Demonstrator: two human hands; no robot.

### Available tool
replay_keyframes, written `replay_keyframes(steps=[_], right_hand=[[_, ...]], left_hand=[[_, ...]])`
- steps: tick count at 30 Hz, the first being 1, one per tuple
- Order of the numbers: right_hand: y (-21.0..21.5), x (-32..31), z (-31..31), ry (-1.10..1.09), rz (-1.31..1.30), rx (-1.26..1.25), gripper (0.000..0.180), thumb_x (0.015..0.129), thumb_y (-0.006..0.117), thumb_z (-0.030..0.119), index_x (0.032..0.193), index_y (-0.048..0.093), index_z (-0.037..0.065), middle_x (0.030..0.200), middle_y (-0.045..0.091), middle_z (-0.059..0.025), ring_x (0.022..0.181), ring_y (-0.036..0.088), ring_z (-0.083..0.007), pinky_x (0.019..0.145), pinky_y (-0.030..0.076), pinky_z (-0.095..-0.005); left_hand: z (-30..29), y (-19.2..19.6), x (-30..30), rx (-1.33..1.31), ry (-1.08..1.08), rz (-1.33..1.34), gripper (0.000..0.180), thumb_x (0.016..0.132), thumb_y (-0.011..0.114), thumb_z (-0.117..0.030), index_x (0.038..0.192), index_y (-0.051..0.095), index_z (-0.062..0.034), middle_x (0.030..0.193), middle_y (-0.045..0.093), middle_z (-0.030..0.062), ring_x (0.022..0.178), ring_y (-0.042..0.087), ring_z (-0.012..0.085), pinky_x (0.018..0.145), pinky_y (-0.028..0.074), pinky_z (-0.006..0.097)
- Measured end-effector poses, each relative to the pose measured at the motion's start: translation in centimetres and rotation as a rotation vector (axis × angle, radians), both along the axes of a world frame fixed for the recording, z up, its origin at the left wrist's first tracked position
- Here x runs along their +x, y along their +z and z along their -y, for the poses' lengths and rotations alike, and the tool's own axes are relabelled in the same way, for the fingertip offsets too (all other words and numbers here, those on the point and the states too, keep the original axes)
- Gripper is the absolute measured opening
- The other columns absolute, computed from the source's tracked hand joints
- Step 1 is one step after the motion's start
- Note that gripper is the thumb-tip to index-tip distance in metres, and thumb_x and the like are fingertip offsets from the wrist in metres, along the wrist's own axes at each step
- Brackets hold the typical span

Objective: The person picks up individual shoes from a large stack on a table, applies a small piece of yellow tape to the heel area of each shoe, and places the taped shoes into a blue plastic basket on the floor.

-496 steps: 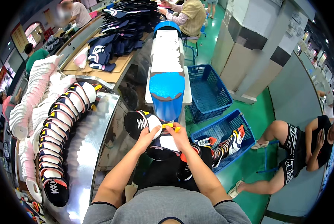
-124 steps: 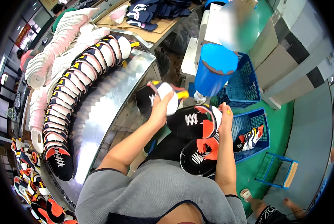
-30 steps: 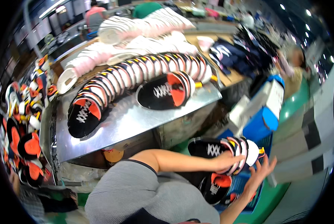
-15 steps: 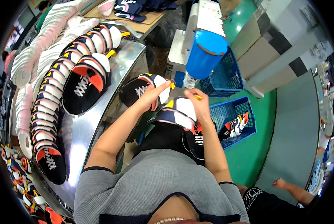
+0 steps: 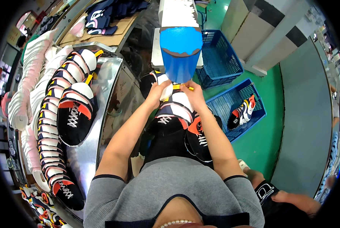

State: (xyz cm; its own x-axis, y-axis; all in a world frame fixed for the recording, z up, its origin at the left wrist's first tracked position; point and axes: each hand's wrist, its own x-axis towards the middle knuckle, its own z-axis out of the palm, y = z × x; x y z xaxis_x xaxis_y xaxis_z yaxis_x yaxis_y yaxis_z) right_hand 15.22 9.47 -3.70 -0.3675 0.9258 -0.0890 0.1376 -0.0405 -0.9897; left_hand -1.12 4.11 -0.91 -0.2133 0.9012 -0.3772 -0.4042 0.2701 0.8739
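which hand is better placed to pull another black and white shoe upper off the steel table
Left, probably. The left hand is on the side of the steel table, where the loose black and white shoe upper lies. The right hand is on the far side, by a yellow tool.

The blue machine head [image 5: 180, 53] hides the shoe upper's [image 5: 160, 81] toe (fingers too).

The metal bench [image 5: 101, 110] runs from 7 to 11 o'clock. A row of overlapping shoe uppers [image 5: 60, 125] lies along it. One black-and-orange upper [image 5: 75, 117] lies on top, at 9 o'clock. White uppers [image 5: 27, 76] are stacked beside the row.
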Motion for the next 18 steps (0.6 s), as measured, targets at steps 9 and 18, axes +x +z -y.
replay_keyframes(steps=[9,18], right_hand=[[0.0,4.0,-1.9,-0.182,-0.239,-0.312,0.019,0.085,0.061,0.018,0.08,0.063,-0.001,0.073,0.059,-0.0042,0.066,0.053,-0.0121,0.06,0.043,-0.0257],[-2.1,7.5,3.5,-0.389,-0.379,-0.302,0.024,0.092,0.052,0.018,0.084,0.063,-0.002,0.078,0.063,-0.0076,0.072,0.059,-0.0156,0.067,0.048,-0.0292]], left_hand=[[-3.5,-3.2,-2.4,-0.119,0.088,0.496,0.029,0.092,0.042,-0.022,0.107,0.053,0.001,0.099,0.062,0.0176,0.087,0.063,0.0294,0.076,0.053,0.046],[10.9,3.5,8.5,0.209,-0.148,-0.533,0.038,0.087,0.062,-0.021,0.117,0.052,0.0001,0.104,0.062,0.0087,0.096,0.058,0.014,0.082,0.046,0.027]])
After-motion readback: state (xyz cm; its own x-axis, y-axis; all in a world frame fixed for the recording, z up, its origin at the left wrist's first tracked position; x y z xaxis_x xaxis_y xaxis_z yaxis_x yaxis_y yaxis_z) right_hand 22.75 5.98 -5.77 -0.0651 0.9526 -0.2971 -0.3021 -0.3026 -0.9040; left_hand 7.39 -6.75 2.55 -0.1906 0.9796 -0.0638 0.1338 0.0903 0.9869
